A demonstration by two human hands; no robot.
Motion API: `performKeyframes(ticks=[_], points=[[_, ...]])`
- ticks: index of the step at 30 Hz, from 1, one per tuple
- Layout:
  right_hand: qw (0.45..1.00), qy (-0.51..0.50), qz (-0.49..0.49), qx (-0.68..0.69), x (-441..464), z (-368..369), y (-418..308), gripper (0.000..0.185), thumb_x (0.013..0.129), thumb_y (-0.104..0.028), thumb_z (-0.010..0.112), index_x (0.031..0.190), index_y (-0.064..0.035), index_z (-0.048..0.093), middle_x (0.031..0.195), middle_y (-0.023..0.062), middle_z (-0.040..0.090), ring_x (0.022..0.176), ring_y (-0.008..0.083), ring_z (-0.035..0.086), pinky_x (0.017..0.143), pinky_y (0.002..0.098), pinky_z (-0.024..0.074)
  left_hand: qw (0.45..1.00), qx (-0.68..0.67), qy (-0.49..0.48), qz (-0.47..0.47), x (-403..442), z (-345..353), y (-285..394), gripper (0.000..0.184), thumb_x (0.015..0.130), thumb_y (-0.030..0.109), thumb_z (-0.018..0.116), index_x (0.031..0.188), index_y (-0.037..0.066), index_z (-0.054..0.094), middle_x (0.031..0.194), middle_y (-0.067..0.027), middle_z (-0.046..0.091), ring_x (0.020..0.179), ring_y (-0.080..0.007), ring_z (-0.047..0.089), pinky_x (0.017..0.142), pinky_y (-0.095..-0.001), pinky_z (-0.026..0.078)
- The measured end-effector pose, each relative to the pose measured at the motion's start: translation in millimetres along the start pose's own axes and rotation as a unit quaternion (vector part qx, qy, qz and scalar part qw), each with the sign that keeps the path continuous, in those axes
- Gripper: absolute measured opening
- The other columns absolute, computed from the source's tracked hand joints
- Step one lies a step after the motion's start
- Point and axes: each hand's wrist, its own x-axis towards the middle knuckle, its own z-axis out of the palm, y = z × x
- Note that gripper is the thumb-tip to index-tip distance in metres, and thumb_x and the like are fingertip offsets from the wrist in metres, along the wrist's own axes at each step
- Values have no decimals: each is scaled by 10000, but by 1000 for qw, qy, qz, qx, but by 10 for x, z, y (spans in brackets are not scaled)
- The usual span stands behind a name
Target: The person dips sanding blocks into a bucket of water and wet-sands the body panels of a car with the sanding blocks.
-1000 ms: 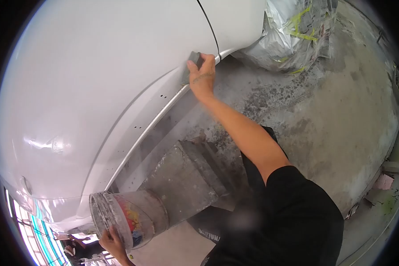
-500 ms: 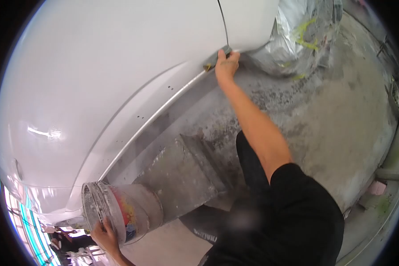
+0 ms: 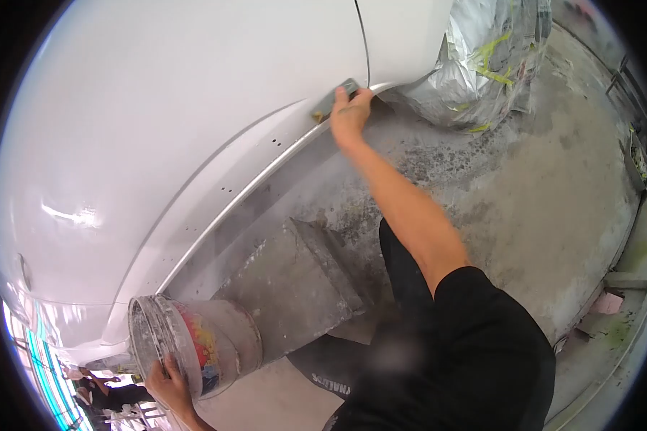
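My right hand (image 3: 351,117) is closed around a grey sanding block (image 3: 326,106) with a yellowish end. It presses the block against the lower edge of a white car body panel (image 3: 216,108), just left of a vertical panel seam. My left hand (image 3: 169,384) grips the rim of a dirty plastic bucket (image 3: 226,345) with a red and yellow label. The bucket lies tilted, its mouth facing left, and its contents cannot be made out.
Silver plastic sheeting (image 3: 474,79) with yellow tape covers the area beyond the panel. A grey, dusty slab-like block (image 3: 287,287) stands beside the bucket. The stained concrete floor (image 3: 546,187) stretches right. Another person (image 3: 115,394) is at the lower left.
My right hand has slid the sanding block left along the panel's lower edge, away from the seam. My left hand stays on the bucket, which has shifted only slightly in view.
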Motion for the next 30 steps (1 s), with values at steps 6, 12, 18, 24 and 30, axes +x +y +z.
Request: performKeyframes(ticks=[6, 12, 18, 24, 30], points=[[998, -17, 62, 19, 367, -247, -5, 457, 937, -236, 731, 1208, 76, 535, 1194, 249, 626, 1082, 340, 626, 971, 421, 477, 1000, 2, -22, -9, 34, -73, 4, 493, 982, 281, 666, 655, -35, 475, 571, -240, 426, 502, -400, 414, 527, -509, 288], [998, -13, 64, -17, 237, -225, -34, 474, 941, -252, 725, 1222, 75, 527, 1207, 262, 614, 1098, 374, 620, 986, 456, 470, 1000, -6, -4, -15, 9, -53, 64, 493, 980, 281, 671, 657, -35, 474, 577, -239, 430, 503, -396, 416, 526, -504, 281], [997, -17, -49, -57, -136, -13, -73, 462, 924, -234, 739, 1197, 65, 515, 1146, 261, 612, 1083, 393, 614, 974, 458, 465, 1000, 5, 0, -12, -7, -9, 71, 484, 976, 288, 676, 665, -30, 486, 590, -246, 459, 529, -429, 441, 535, -517, 294], [991, -33, 116, 62, 359, -222, 10, 392, 908, -181, 725, 1157, 55, 535, 1161, 302, 610, 1124, 444, 593, 1012, 494, 436, 999, 14, -20, -26, 1, -26, 40, 475, 971, 285, 677, 670, -35, 495, 593, -253, 473, 542, -448, 462, 543, -528, 307], [995, -32, -66, -65, -57, -98, 146, 414, 924, -164, 729, 1197, 60, 511, 1166, 240, 620, 1048, 331, 641, 885, 421, 515, 1000, 20, 6, 6, 27, -2, 32, 464, 974, 280, 665, 677, -36, 498, 606, -265, 481, 555, -470, 479, 538, -530, 317]])
